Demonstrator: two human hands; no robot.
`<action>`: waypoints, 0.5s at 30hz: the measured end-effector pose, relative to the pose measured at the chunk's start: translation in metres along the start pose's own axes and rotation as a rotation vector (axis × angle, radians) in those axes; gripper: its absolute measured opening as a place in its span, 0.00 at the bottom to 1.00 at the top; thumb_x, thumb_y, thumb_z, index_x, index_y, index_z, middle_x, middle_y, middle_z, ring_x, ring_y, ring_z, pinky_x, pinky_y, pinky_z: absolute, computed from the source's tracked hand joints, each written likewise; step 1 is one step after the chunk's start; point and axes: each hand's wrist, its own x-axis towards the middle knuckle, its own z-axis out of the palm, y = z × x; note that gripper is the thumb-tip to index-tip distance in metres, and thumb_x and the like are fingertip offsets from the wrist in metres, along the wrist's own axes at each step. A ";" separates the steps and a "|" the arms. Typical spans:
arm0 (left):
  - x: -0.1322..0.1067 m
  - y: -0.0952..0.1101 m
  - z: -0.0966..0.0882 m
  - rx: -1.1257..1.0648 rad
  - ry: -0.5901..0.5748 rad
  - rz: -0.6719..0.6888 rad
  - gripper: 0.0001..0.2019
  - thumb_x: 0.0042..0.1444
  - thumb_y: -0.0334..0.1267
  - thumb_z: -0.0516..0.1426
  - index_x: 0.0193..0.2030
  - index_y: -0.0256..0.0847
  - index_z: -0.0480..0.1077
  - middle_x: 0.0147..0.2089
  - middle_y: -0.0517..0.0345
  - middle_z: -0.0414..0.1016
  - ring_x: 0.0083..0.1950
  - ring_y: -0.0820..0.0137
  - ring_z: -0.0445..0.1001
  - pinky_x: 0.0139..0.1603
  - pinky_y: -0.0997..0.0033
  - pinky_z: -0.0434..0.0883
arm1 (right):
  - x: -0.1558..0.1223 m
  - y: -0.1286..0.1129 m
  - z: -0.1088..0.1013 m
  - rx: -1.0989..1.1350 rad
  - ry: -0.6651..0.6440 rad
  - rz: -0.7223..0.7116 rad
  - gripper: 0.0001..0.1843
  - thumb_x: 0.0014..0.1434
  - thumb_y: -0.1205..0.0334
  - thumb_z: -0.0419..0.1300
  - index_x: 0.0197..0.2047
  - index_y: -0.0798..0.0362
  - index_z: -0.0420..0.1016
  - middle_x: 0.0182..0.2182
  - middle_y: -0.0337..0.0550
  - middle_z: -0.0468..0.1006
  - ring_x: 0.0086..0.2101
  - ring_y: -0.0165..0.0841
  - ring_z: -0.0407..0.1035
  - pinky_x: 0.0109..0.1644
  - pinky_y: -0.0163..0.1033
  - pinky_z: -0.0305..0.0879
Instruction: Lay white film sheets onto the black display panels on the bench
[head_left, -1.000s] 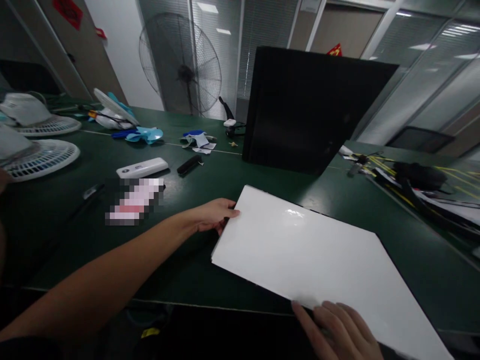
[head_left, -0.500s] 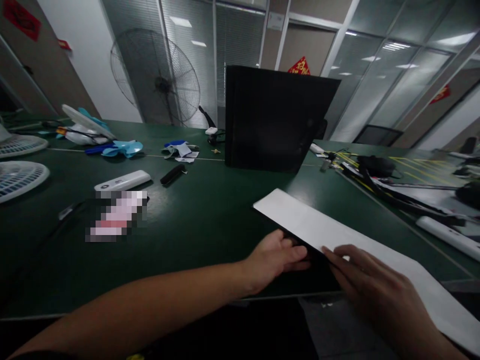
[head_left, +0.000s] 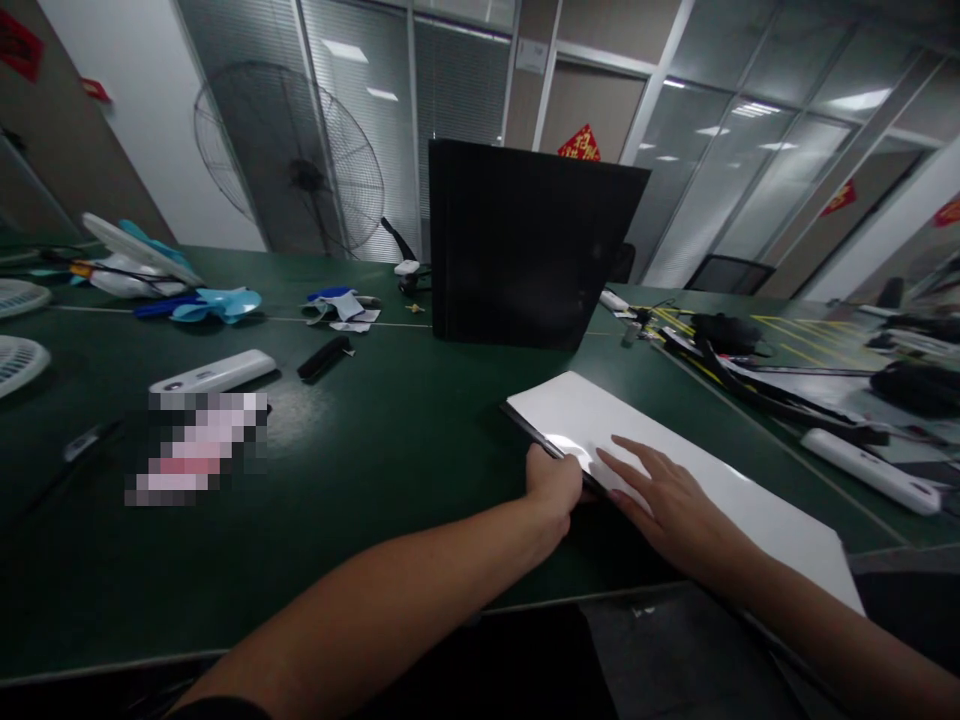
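A long white, flat, sheet-like panel (head_left: 697,475) with a dark underside or backing lies slanted over the near right part of the green table (head_left: 405,450). My left hand (head_left: 555,490) is closed around its near left edge, thumb at the top and fingers hidden below. On the white surface, just right of it, my right hand (head_left: 667,500) rests with its fingers spread, fingertips close to that same edge. A bright reflection shows on the panel beside the left thumb. Whether it is a board or paper in a folder, I cannot tell.
A large black box-like panel (head_left: 532,245) stands upright behind. To the left are a blurred-out phone (head_left: 199,445), a white oblong device (head_left: 217,375), a black pouch-like item (head_left: 325,358) and blue fan blades (head_left: 217,305). Another white device (head_left: 870,470) lies at right.
The white panel has turned to show more of its top face. My left hand has moved onto its edge, and my right hand has flattened with fingers spread. The view has shifted right.
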 end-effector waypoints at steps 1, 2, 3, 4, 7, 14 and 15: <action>0.003 -0.001 0.001 0.031 0.015 0.004 0.19 0.52 0.27 0.60 0.52 0.37 0.71 0.50 0.43 0.82 0.42 0.58 0.84 0.30 0.66 0.79 | 0.000 0.004 0.007 0.005 0.003 0.009 0.30 0.73 0.47 0.48 0.74 0.43 0.64 0.72 0.53 0.60 0.69 0.51 0.57 0.67 0.63 0.63; 0.007 -0.001 0.003 0.071 0.039 0.012 0.18 0.53 0.29 0.61 0.52 0.37 0.71 0.50 0.43 0.82 0.42 0.58 0.84 0.30 0.68 0.79 | 0.000 0.008 0.013 0.016 -0.007 0.014 0.31 0.73 0.45 0.48 0.75 0.40 0.61 0.74 0.51 0.56 0.71 0.51 0.53 0.68 0.64 0.61; 0.011 -0.002 0.005 0.116 0.068 0.021 0.18 0.53 0.31 0.63 0.52 0.37 0.72 0.50 0.44 0.83 0.44 0.58 0.84 0.31 0.69 0.79 | 0.000 0.011 0.017 0.033 -0.029 0.017 0.31 0.74 0.44 0.46 0.76 0.38 0.59 0.76 0.48 0.53 0.72 0.51 0.50 0.70 0.65 0.59; 0.016 -0.002 0.007 0.159 0.096 0.032 0.18 0.53 0.33 0.65 0.52 0.38 0.73 0.50 0.44 0.83 0.45 0.58 0.84 0.33 0.71 0.78 | 0.001 0.014 0.021 0.054 -0.064 0.023 0.31 0.74 0.44 0.44 0.77 0.36 0.57 0.76 0.46 0.51 0.73 0.50 0.48 0.70 0.65 0.57; 0.026 -0.002 0.013 0.222 0.143 0.052 0.19 0.52 0.37 0.68 0.51 0.38 0.75 0.50 0.43 0.83 0.49 0.58 0.83 0.39 0.72 0.78 | 0.006 0.024 0.028 0.117 -0.212 0.072 0.31 0.75 0.42 0.39 0.77 0.31 0.53 0.77 0.39 0.50 0.74 0.49 0.45 0.71 0.67 0.54; 0.019 -0.001 0.008 0.072 0.065 -0.018 0.12 0.61 0.36 0.58 0.51 0.39 0.70 0.48 0.46 0.81 0.41 0.59 0.83 0.34 0.64 0.80 | 0.020 0.068 0.041 0.090 -0.259 0.177 0.31 0.75 0.40 0.36 0.76 0.31 0.57 0.75 0.40 0.55 0.73 0.49 0.48 0.70 0.70 0.53; 0.013 0.000 0.002 0.047 0.055 -0.019 0.12 0.61 0.36 0.58 0.51 0.39 0.69 0.48 0.46 0.80 0.40 0.60 0.83 0.34 0.63 0.80 | 0.021 0.077 0.045 0.061 -0.235 0.188 0.31 0.75 0.40 0.37 0.75 0.31 0.59 0.74 0.42 0.58 0.72 0.50 0.52 0.68 0.72 0.56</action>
